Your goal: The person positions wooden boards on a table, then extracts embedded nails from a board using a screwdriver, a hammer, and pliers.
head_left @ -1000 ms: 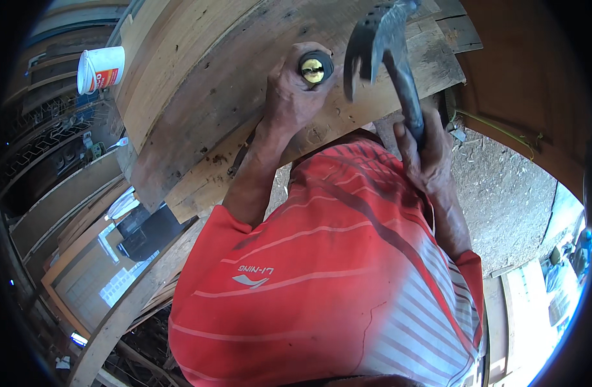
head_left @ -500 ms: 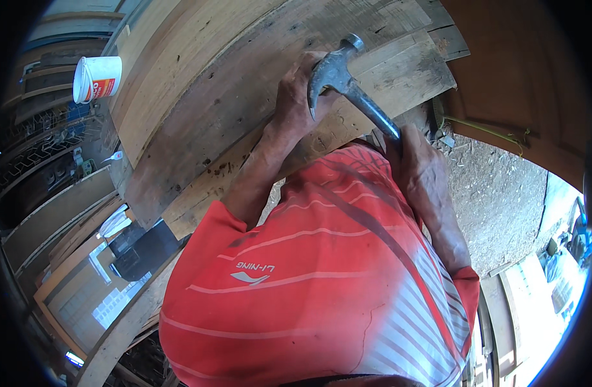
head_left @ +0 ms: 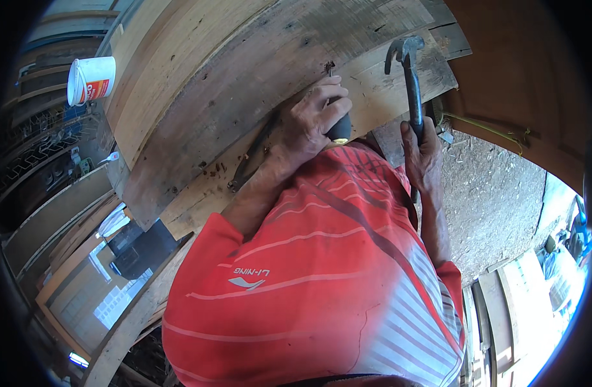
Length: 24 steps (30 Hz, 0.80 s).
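**Dark-handled tool (head_left: 341, 129), hammer (head_left: 412, 87) at the bench (head_left: 257, 80)**

Head view: The left hand (head_left: 314, 118) grips the tool, its shaft (head_left: 331, 72) reaching a dark pit (head_left: 328, 65) in the bench; the right hand (head_left: 425, 153) clasps the hammer, apart from it. A steady shaft and square blows should serve best.

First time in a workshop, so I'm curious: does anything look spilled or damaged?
Yes: brown crumbs lie loose on the pale board, and a dark, ragged spot marks the grey-brown board by the tool in the left hand. Both interrupt plainer wood.
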{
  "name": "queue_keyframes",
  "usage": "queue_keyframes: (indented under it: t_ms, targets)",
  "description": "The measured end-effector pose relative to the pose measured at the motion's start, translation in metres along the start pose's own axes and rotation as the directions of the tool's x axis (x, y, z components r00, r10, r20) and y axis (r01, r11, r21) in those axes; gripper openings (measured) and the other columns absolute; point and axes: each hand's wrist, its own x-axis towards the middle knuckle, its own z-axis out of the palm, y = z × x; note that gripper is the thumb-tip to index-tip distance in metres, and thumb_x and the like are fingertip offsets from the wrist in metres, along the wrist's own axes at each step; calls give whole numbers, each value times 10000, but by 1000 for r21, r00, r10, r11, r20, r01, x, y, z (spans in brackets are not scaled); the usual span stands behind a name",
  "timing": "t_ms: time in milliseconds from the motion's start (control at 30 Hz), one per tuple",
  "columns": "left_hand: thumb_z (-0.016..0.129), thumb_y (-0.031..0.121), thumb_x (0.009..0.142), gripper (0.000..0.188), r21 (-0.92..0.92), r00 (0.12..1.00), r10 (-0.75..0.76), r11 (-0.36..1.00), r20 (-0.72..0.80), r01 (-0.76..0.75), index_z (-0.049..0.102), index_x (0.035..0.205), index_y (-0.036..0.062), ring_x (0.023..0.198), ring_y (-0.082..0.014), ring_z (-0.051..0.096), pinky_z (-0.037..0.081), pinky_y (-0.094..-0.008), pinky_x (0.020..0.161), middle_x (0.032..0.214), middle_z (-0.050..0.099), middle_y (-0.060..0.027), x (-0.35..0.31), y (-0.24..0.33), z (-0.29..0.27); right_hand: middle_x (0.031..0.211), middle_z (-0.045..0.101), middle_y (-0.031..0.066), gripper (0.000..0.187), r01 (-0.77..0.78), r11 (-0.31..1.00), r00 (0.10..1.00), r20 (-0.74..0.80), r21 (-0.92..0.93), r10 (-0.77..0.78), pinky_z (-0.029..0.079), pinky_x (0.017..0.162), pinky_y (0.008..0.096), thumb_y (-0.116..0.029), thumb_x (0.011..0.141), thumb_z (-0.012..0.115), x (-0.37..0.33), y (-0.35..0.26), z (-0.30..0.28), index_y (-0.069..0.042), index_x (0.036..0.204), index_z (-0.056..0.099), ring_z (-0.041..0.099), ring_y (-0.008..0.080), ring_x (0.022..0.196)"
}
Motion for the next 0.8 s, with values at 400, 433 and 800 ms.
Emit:
queue_keyframes:
  t_ms: [400, 433, 800]
  targets:
    - [794, -27, 790, 340, -144, 953, -209, 973, -219, 180, 660, 1080, 89, 1195, -316, 681, 579, -404, 965, 1152, 689, -112, 13, 8, 7, 793, 654, 213, 401, 101, 987, 987, 137, -127, -83, 499, 676, 500, -416, 1042, 616, 43, 38, -18, -29, 1147, 595, 657, 420, 719]
    - [794, -27, 790, 340, -145, 953, -214, 972, -216, 186, 660, 1080, 89, 1195, -316, 681, 579, -404, 965, 1152, 689, -112, 20, 7, 1, 793, 654, 213, 401, 97, 987, 987, 141, -126, -78, 499, 676, 500, -416, 1042, 616, 45, 38, -19, -29, 1147, 595, 657, 420, 719]
    - [801, 20, 836, 228, -131, 950, -306, 941, 59, 311, 669, 1019, 60, 901, -227, 706, 557, -351, 817, 998, 717, -80, 64, 0, -31, 802, 680, 155, 365, 114, 990, 983, 155, -84, -99, 527, 635, 393, -350, 1020, 666, 2, -23, -44, -64, 1235, 594, 700, 264, 711]
